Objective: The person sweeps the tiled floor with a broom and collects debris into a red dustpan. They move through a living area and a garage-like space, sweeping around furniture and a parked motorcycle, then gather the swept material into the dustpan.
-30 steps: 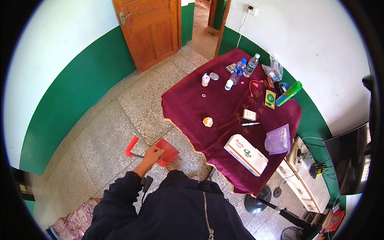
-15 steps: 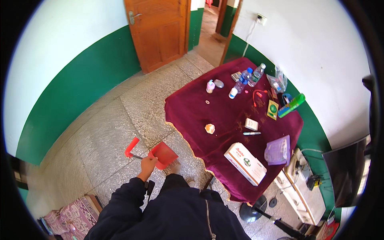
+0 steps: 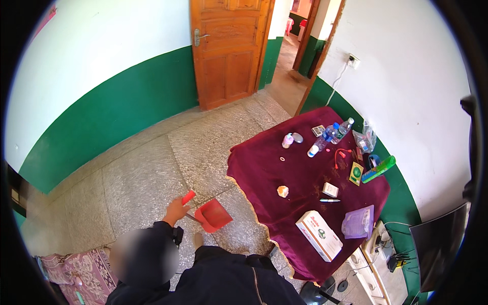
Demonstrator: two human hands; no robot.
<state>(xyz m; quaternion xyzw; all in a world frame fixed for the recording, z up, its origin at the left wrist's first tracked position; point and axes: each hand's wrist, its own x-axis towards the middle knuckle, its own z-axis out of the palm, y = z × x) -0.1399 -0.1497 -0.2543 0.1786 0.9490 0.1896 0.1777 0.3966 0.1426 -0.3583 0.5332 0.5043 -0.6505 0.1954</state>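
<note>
A red plastic dustpan (image 3: pixel 214 215) with a dark rod is held by the left hand (image 3: pixel 176 210), its grip clamped around the red handle (image 3: pixel 188 196). The dustpan is seen left of the maroon-velvet-draped bench (image 3: pixel 256 175), on or above grey speckled floor (image 3: pixel 137 178); the right hand's grip cannot be told.

one dustpan (image 3: pixel 214 215), two clear bottles (image 3: pixel 343 131)

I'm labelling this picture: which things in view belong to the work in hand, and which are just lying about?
In hand:
red dustpan, handle held by the left hand

Apparently just lying about, on the maroon cloth:
long white box
pen
blue-capped bottle
purple packet
</note>
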